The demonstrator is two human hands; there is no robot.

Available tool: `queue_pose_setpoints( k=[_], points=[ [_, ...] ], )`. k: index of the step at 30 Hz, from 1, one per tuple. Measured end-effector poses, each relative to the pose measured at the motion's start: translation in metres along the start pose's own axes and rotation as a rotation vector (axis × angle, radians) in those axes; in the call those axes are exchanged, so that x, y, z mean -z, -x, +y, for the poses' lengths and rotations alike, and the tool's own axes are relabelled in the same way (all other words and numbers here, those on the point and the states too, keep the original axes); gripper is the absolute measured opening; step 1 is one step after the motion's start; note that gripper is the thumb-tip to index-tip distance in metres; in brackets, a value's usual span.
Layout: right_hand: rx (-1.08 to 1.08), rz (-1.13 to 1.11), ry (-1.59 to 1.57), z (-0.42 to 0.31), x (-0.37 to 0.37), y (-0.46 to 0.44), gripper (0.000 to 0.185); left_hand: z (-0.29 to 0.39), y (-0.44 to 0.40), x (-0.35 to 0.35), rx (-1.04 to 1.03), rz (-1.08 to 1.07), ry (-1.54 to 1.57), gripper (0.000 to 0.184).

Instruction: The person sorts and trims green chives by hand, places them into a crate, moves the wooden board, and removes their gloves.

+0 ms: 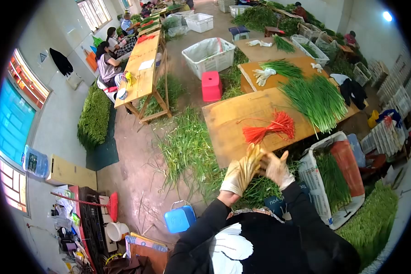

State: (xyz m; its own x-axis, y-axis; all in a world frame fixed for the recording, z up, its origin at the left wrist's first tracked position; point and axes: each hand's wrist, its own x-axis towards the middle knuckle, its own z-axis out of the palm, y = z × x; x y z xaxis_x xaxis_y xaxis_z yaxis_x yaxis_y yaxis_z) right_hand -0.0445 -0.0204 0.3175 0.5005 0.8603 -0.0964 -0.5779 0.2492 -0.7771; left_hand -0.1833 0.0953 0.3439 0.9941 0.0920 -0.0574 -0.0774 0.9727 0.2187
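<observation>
Both my hands are raised close together at the near edge of the wooden table (223, 123). My left hand (243, 171) wears a yellowish-white glove, its fingers stretched upward. Beside it, my right hand (276, 169), also gloved, has its thumb up and its other fingers towards the left glove; whether they pinch it is too blurred to tell. Just beyond the hands lies a bundle of red ties (269, 129). A large pile of long green stalks (317, 101) rests on the table's right part.
A white crate (315, 182) with green stalks stands at my right. Cut greens (189, 150) litter the floor at left, near a blue stool (180, 219). Further off are a red stool (211, 86), a large white crate (208, 57) and people seated along a long table (144, 64).
</observation>
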Motion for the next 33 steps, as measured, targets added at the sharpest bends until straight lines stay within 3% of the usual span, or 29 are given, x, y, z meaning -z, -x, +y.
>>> queue_pose_setpoints(
  k=[1, 3, 5, 7, 9, 10, 11, 12, 13, 16, 17, 18, 19, 20, 21, 22, 23, 24, 25, 27, 29, 31, 33],
  points=[
    [-0.157, -0.033, -0.208, 0.02, 0.022, 0.004, 0.101, 0.0, -0.006, 0.032, -0.037, 0.033, -0.097, 0.051],
    [-0.307, -0.14, -0.229, 0.035, 0.011, 0.017, 0.105, 0.004, -0.001, 0.021, 0.026, 0.03, -0.056, 0.052],
    [-0.274, -0.275, -0.207, 0.044, -0.014, 0.014, 0.097, -0.003, -0.006, 0.006, 0.015, 0.031, -0.011, 0.052],
    [-0.207, -0.094, -0.325, 0.033, -0.033, -0.005, 0.083, -0.012, -0.018, -0.005, 0.074, 0.025, 0.112, 0.05],
    [-0.159, 0.145, -0.291, 0.033, -0.027, -0.021, 0.042, -0.028, -0.017, 0.023, 0.005, 0.092, 0.102, 0.049],
    [-0.109, 0.245, -0.294, 0.042, -0.019, -0.027, 0.034, -0.028, -0.017, 0.014, 0.008, 0.282, -0.129, 0.043],
    [-0.062, 0.344, -0.294, 0.051, -0.01, -0.034, 0.027, -0.026, -0.016, 0.021, 0.012, 0.346, -0.083, 0.039],
    [-0.162, 0.531, -0.332, 0.047, -0.012, -0.04, 0.021, -0.033, -0.021, 0.038, -0.057, 0.292, -0.142, 0.037],
    [-0.144, 0.597, -0.213, 0.06, 0.006, -0.047, 0.021, -0.042, -0.029, 0.056, -0.127, 0.24, -0.202, 0.036],
    [-0.253, 0.533, -0.296, 0.072, 0.033, -0.057, 0.026, -0.057, -0.064, 0.062, -0.146, 0.339, -0.188, 0.034],
    [-0.267, 0.527, -0.32, 0.074, 0.04, -0.063, 0.029, -0.057, -0.071, 0.049, -0.097, 0.57, -0.272, 0.033],
    [-0.142, 0.758, -0.13, 0.078, 0.047, -0.075, 0.03, -0.055, -0.065, 0.036, -0.048, 0.544, -0.377, 0.033],
    [-0.145, 0.657, -0.098, 0.073, 0.064, -0.079, 0.028, -0.05, -0.059, 0.025, 0.004, 0.516, -0.485, 0.033],
    [-0.101, 0.697, -0.186, 0.052, 0.063, -0.075, 0.029, -0.054, -0.04, 0.029, -0.253, 0.217, -0.958, 0.033],
    [-0.054, 0.735, -0.272, 0.03, 0.061, -0.071, 0.029, -0.055, -0.023, 0.008, -0.417, 0.035, -1.099, 0.034],
    [0.092, 0.88, -0.404, 0.009, 0.078, -0.069, 0.034, -0.056, 0.003, 0.012, 0.099, 0.14, -1.005, 0.037],
    [0.239, 1.016, -0.533, -0.009, 0.097, -0.068, 0.039, -0.043, 0.023, 0.012, 0.214, -0.115, -1.042, 0.038],
    [0.238, 1.099, -0.146, -0.02, 0.122, -0.067, 0.045, -0.032, 0.035, 0.017, 0.164, -0.078, -1.093, 0.039],
    [0.274, 1.076, 0.038, -0.038, 0.111, -0.062, 0.045, -0.023, 0.046, 0.022, 0.122, -0.042, -1.139, 0.04],
    [0.241, 0.821, 0.412, -0.022, 0.131, -0.061, 0.042, -0.012, 0.049, 0.075, -0.135, 0.237, -1.403, 0.047],
    [0.08, 0.66, 0.392, 0.005, 0.111, -0.052, 0.025, 0.001, 0.036, 0.086, -0.292, 0.344, -1.579, 0.063],
    [0.129, 0.542, 0.342, 0.031, 0.101, -0.059, 0.022, 0.01, 0.015, 0.074, -0.387, 0.334, -1.834, 0.087],
    [-0.132, 0.365, 0.378, 0.048, 0.09, -0.053, 0.022, 0.011, -0.005, 0.068, -0.427, 0.333, -1.924, 0.094]
  ],
)
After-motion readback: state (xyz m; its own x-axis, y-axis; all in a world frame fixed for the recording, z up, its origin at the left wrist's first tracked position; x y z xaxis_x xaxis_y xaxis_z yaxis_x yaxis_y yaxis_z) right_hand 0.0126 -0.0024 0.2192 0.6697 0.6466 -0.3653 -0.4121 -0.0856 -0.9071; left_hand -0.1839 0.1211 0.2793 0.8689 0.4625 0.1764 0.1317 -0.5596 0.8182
